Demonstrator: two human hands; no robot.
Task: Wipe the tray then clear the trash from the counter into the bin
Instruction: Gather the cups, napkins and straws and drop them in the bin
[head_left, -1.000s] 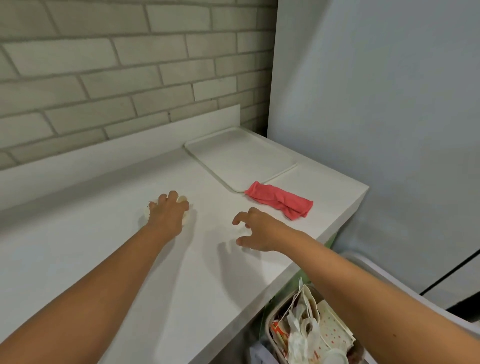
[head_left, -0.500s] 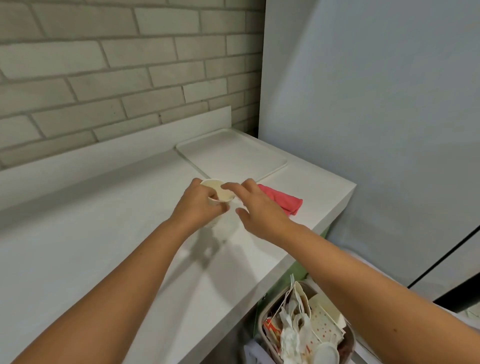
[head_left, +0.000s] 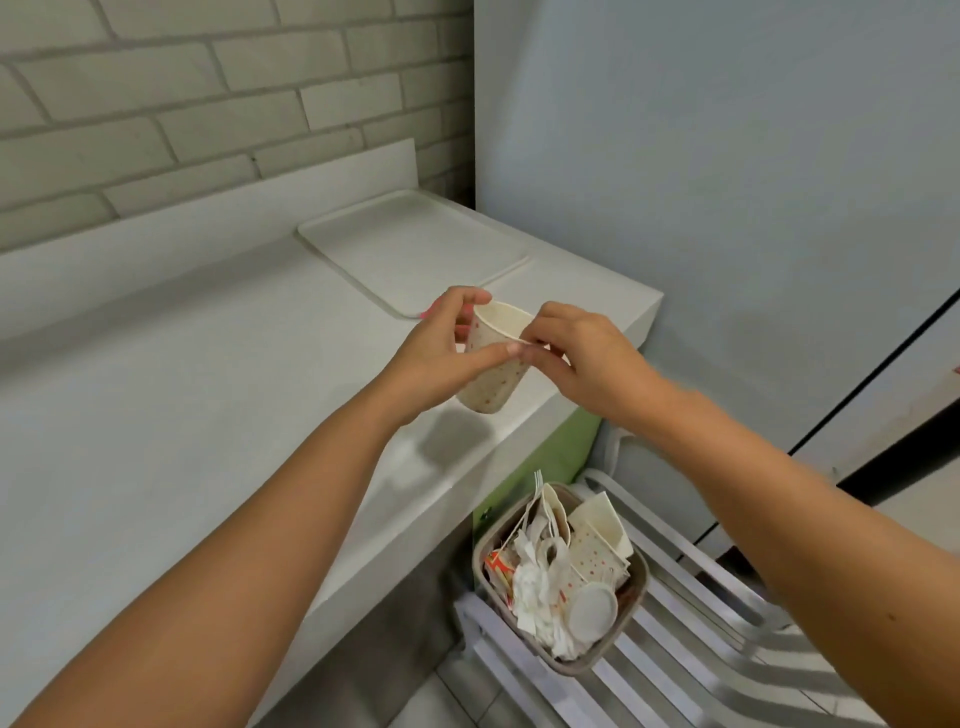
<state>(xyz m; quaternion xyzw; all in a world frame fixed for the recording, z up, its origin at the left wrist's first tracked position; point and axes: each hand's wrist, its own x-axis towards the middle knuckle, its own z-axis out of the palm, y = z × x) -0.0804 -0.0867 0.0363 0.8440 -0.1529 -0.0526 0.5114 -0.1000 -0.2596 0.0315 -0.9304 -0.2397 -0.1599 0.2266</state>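
Both hands grip dotted paper cup (head_left: 493, 358): left hand (head_left: 441, 353) wraps side, right hand (head_left: 576, 353) pinches rim.

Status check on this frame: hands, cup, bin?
Both hands, left hand and right hand, holding paper cup above counter edge. Bin below, nearly full. Path clear.

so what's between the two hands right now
In the head view, a dotted paper cup is held between the left hand and the right hand, lifted clear of the counter.
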